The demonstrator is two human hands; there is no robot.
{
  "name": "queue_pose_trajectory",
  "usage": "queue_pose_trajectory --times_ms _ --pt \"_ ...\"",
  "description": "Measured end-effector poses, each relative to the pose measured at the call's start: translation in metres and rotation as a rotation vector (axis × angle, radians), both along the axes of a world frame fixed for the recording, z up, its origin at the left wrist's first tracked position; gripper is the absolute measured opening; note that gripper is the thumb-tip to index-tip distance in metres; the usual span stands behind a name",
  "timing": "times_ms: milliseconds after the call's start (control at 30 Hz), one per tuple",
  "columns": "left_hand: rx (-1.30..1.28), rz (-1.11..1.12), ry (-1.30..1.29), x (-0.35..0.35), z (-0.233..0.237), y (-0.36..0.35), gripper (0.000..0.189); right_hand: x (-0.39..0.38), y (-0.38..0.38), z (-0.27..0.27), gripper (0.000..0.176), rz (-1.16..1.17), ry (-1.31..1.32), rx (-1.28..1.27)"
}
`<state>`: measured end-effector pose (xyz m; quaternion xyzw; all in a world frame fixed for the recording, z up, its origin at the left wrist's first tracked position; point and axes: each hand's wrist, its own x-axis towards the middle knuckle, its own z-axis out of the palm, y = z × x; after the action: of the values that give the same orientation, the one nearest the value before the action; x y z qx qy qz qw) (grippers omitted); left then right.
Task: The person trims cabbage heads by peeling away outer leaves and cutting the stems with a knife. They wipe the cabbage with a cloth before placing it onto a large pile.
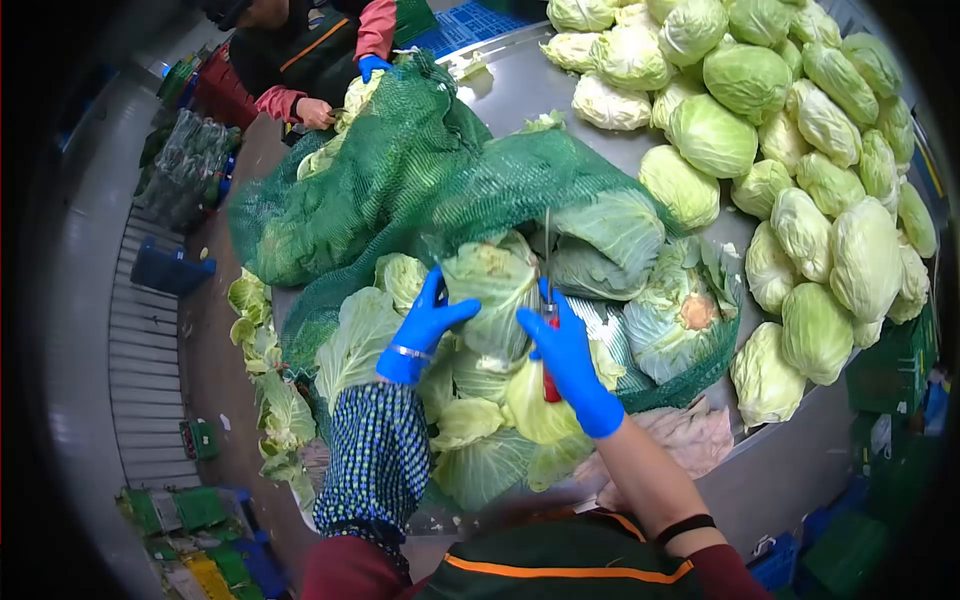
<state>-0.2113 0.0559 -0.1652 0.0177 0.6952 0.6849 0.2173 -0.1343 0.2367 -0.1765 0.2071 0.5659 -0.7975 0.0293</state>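
Note:
My left hand point(425, 325), in a blue glove, grips the left side of a green cabbage point(488, 290), thumb on its front. On the cabbage's right side is my right hand point(572, 365), also gloved, holding a red-handled knife point(551, 375) with its blade upright. Loose outer leaves point(485, 465) lie beneath the cabbage. Beyond it a green mesh bag point(540, 180) drapes over more cabbages, one with its cut stem point(698, 314) facing me.
Pale trimmed cabbages point(740, 85) are heaped along the right of the metal table point(520, 75). Across from me, a co-worker's gloved hand point(373, 66) works at another mesh bag point(370, 190). Leaves point(285, 410) hang at the left edge; crates point(190, 510) stand on the floor.

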Motion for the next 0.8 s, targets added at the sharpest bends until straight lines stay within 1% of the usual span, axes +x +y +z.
queue_pose_trajectory --times_ms 33,67,100,167,200,233,267,300,367,400,433,467,500,533,567,600,633,700,733,767,800 --pt "0.094 0.005 -0.042 0.008 0.006 -0.003 0.073 0.011 -0.006 0.001 0.071 0.025 0.062 0.123" --pt "0.112 0.060 -0.117 0.024 0.012 -0.011 0.078 0.027 -0.007 0.003 0.070 0.094 0.074 0.173" --pt "0.126 0.085 -0.129 0.044 0.020 -0.021 0.078 0.047 -0.008 0.016 0.070 0.172 0.080 0.218" --pt "0.242 0.118 -0.104 0.086 0.035 -0.048 0.086 0.088 -0.017 0.049 0.068 0.235 0.451 0.534" --pt "0.240 0.148 -0.139 0.111 0.055 -0.059 0.089 0.104 -0.017 0.071 0.068 0.272 0.434 0.521" --pt "0.229 0.173 -0.177 0.134 0.075 -0.070 0.092 0.119 -0.016 0.091 0.067 0.437 0.364 0.368" --pt "0.319 0.153 -0.144 0.154 0.084 -0.080 0.091 0.131 -0.017 0.098 0.065 0.590 0.289 0.204" --pt "0.298 0.176 -0.171 0.172 0.085 -0.087 0.091 0.140 -0.019 0.090 0.065 0.606 0.266 0.173" --pt "-0.119 0.246 0.100 0.206 0.080 -0.084 0.088 0.156 -0.017 0.071 0.061 0.542 -0.085 -0.091" --pt "-0.277 0.299 0.060 0.216 0.064 -0.083 0.085 0.156 -0.018 0.065 0.061 0.420 -0.101 -0.235" --pt "-0.343 0.335 0.041 0.222 0.043 -0.084 0.082 0.155 -0.017 0.059 0.061 0.292 -0.111 -0.368" --pt "-0.260 0.423 -0.012 0.226 0.035 -0.085 0.080 0.159 -0.013 0.054 0.057 0.219 -0.115 -0.531" --pt "-0.177 0.496 -0.063 0.223 0.031 -0.085 0.077 0.165 -0.009 0.049 0.057 0.198 -0.121 -0.523" --pt "-0.173 0.473 -0.076 0.217 0.034 -0.085 0.077 0.173 -0.004 0.045 0.055 0.163 -0.148 -0.697" --pt "-0.247 0.423 0.001 0.209 0.044 -0.086 0.072 0.181 -0.001 0.045 0.053 0.134 -0.171 -0.872" --pt "-0.316 0.379 0.091 0.201 0.052 -0.087 0.067 0.186 -0.002 0.048 0.044 0.093 -0.161 -0.880" --pt "-0.305 0.374 0.100 0.195 0.055 -0.089 0.067 0.190 -0.001 0.049 0.044 0.090 -0.149 -0.872" --pt "-0.676 0.225 0.392 0.183 0.063 -0.090 0.061 0.200 -0.002 0.049 0.040 0.177 -0.107 -0.419" --pt "-0.588 0.187 0.388 0.172 0.075 -0.082 0.061 0.203 -0.010 0.060 0.033 0.146 -0.155 -0.149" --pt "-0.586 0.167 0.396 0.163 0.083 -0.075 0.061 0.211 -0.012 0.059 0.033 0.126 -0.152 -0.153" --pt "-0.493 0.096 0.362 0.152 0.090 -0.067 0.062 0.222 -0.013 0.059 0.028 0.276 -0.042 0.245"
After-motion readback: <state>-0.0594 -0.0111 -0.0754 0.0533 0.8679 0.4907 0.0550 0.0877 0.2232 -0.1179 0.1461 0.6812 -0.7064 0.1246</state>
